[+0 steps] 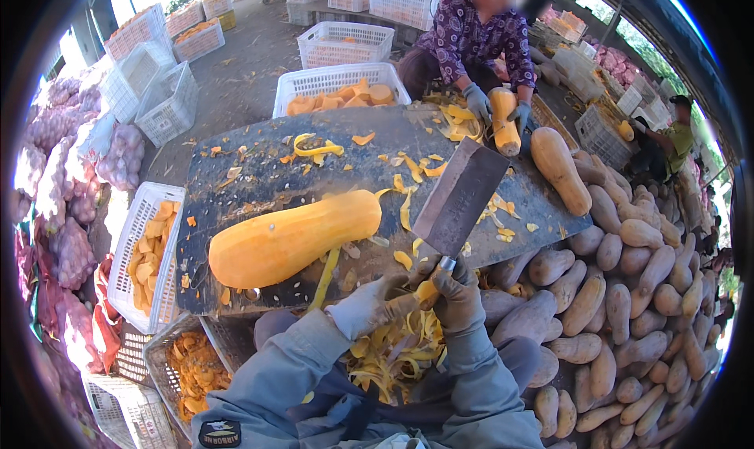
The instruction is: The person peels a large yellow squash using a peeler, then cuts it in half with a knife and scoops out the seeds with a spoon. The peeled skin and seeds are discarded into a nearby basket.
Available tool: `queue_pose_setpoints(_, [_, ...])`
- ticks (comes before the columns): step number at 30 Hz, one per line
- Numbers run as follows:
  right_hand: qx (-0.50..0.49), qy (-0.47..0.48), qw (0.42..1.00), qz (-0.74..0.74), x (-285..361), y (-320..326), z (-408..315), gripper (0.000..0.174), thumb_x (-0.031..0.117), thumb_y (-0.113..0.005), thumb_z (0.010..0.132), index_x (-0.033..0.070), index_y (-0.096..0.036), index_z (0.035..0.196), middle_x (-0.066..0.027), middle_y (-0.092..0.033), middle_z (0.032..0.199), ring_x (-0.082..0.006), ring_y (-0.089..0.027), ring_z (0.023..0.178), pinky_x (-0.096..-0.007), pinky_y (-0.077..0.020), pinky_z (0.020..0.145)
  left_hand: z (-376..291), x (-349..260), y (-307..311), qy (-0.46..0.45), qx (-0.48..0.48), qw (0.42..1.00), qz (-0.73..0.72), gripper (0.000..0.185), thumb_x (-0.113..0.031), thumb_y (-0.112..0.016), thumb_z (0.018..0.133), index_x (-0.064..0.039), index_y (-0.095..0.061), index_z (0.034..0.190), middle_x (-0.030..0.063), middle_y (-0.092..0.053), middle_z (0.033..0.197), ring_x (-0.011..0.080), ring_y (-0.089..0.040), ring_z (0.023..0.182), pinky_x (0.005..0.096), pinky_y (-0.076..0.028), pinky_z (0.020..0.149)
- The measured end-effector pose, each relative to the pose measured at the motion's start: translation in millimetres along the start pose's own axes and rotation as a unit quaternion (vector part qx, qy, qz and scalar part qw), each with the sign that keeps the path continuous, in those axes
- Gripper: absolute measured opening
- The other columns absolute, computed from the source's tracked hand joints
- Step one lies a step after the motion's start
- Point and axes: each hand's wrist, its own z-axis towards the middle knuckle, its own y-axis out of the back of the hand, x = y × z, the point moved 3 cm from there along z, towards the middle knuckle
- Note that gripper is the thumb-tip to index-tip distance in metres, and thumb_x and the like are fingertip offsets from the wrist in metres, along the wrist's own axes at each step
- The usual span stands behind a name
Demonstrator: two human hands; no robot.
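Observation:
A cleaver (462, 195) is tilted up over the near edge of the dark board (259, 184), its broad grey blade pointing away from me. My right hand (462, 299), in a soiled work glove, grips its wooden handle (427, 294) just below the metal collar. Gloved too, my left hand (368, 307) closes about the butt end of that handle; its fingertips are partly hidden. Left of the blade, a peeled orange butternut squash (294, 237) lies on the board, apart from both hands. Strips of peel (406, 207) and seeds are scattered around it.
Across the board, a co-worker's gloved hands (478, 102) hold a partly peeled squash (505, 122). An unpeeled squash (559, 169) rests at the right edge, beside a large squash pile (607, 307). Crates of cut pieces (121, 260) stand left and beyond; peelings (400, 355) lie between my legs.

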Motion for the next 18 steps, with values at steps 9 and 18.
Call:
queue_pose_setpoints(9, [0.026,-0.020,0.999,-0.024,5,-26,-13,0.047,0.024,-0.084,0.083,0.000,-0.063,0.117,-0.0108,-0.070,0.103,-0.0245,-0.068,0.100,-0.0369,-0.0552,0.089,0,17,-41,0.066,-0.126,0.964,0.224,0.059,-0.047,-0.070,0.094,-0.009,-0.057,0.137,0.0220,-0.070,0.118,0.0366,-0.068,0.111,0.0440,-0.053,0.094])
queue_pose_setpoints(18, [0.161,-0.121,0.972,-0.119,-9,2,-13,0.078,0.048,-0.086,0.078,-0.003,-0.060,0.132,-0.0156,-0.067,0.124,-0.0267,-0.066,0.112,-0.0396,-0.0511,0.103,-34,17,-40,-0.099,-0.233,0.909,0.330,0.043,-0.037,-0.075,0.089,-0.009,-0.065,0.120,0.0188,-0.073,0.093,0.0383,-0.072,0.087,0.0449,-0.057,0.077])
